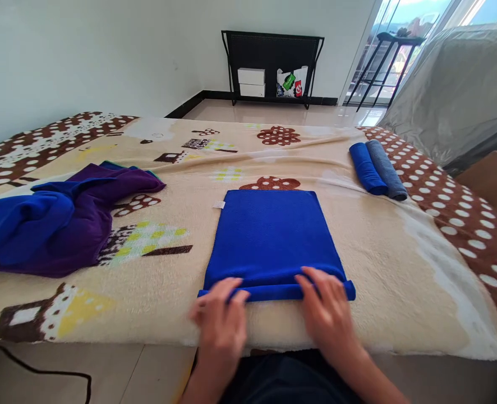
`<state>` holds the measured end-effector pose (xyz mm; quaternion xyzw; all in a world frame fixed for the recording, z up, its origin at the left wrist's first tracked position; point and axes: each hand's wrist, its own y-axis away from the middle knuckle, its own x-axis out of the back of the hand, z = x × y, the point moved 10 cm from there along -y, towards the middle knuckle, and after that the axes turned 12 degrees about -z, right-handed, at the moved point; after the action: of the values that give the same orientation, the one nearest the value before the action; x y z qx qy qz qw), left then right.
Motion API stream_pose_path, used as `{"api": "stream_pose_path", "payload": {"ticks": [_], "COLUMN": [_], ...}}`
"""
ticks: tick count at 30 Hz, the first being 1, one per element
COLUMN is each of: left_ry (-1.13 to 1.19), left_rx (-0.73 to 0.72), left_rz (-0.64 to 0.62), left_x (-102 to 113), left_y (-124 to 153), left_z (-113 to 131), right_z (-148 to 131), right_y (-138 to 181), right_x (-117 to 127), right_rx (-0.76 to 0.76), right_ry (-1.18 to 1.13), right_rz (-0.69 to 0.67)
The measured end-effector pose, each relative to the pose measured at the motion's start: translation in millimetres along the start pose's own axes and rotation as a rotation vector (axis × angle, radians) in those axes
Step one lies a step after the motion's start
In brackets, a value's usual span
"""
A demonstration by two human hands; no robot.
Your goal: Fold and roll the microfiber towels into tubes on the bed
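Note:
A blue towel (pixel 274 235) lies spread on the patterned blanket in front of me, its near edge turned into a narrow roll (pixel 274 292). At the left end of the roll is my left hand (pixel 221 314), somewhat blurred, with bent fingers apart over the fabric. My right hand (pixel 326 306) touches the roll near its right end, fingers spread and curved over the top. Neither hand visibly closes around the cloth. A small white tag (pixel 219 205) sticks out from the towel's far left side.
A heap of blue and purple cloths (pixel 92 207) lies at the left. Two rolled towels, blue (pixel 367 168) and grey-blue (pixel 386 169), sit side by side at the right. Beyond the blanket (pixel 168 314) stand a black rack (pixel 271 50) and a stool (pixel 391 62). A cardboard box (pixel 495 179) is far right.

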<state>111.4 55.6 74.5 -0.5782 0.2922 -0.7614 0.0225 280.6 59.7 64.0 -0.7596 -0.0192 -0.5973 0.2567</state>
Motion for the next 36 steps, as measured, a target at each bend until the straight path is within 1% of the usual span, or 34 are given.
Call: {"api": "stream_pose_path", "payload": {"ticks": [1,2,3,4,6,8,9,10,11,12,13,14,16,17,18,19,20,21,24,26,28,31,34,36], "left_ry": [0.068,0.129,0.165,0.163,0.071,-0.045,-0.090,-0.127,-0.153,-0.165,-0.156,-0.122,-0.009,0.039,0.061,0.056,0.030,-0.006,-0.071,-0.054,0.000,0.124,0.225,0.257], "left_rx": [-0.093,-0.172,-0.213,-0.220,-0.170,-0.061,0.003,0.063,0.104,0.114,0.084,0.010,-0.175,-0.243,-0.274,-0.261,-0.212,-0.147,0.012,0.024,-0.003,0.010,0.016,-0.001], "left_rz": [-0.030,-0.078,-0.130,-0.176,-0.249,-0.270,-0.256,-0.226,-0.189,-0.154,-0.139,-0.143,-0.216,-0.269,-0.315,-0.352,-0.376,-0.392,-0.396,-0.406,-0.403,-0.340,-0.328,-0.346], "left_x": [-9,-18,-26,-31,-35,-27,-20,-11,-4,1,2,-1,-16,-26,-34,-42,-46,-49,-42,-37,-30,-16,-9,-7], "left_y": [-3,-4,-4,-3,5,14,17,19,19,16,11,4,-9,-14,-17,-20,-22,-21,-10,0,6,10,12,13], "left_z": [21,36,41,37,8,-32,-49,-59,-62,-56,-42,-22,21,35,41,38,26,8,-53,-80,-92,-100,-102,-102], "right_z": [-14,-23,-22,-13,24,61,73,79,78,70,55,36,-4,-18,-24,-21,-11,5,63,89,102,112,120,125], "right_y": [-3,-4,-4,0,13,30,37,42,43,41,34,25,2,-8,-16,-20,-21,-18,3,18,29,40,46,49], "right_x": [-5,-11,-15,-18,-18,-12,-8,-4,0,3,4,1,-11,-19,-25,-30,-31,-31,-23,-20,-18,-11,-2,0], "right_rx": [0.063,0.114,0.129,0.105,0.012,-0.063,-0.095,-0.124,-0.151,-0.162,-0.151,-0.114,-0.008,0.031,0.044,0.026,-0.011,-0.058,-0.155,-0.137,-0.091,-0.076,-0.103,-0.113], "right_ry": [-0.050,-0.091,-0.109,-0.100,-0.035,0.034,0.064,0.088,0.104,0.106,0.088,0.050,-0.049,-0.088,-0.110,-0.112,-0.098,-0.076,-0.019,-0.022,-0.055,-0.131,-0.219,-0.262], "right_rz": [-0.015,-0.047,-0.078,-0.101,-0.130,-0.147,-0.143,-0.128,-0.099,-0.066,-0.041,-0.036,-0.094,-0.141,-0.187,-0.220,-0.234,-0.234,-0.214,-0.228,-0.252,-0.229,-0.172,-0.172]}}
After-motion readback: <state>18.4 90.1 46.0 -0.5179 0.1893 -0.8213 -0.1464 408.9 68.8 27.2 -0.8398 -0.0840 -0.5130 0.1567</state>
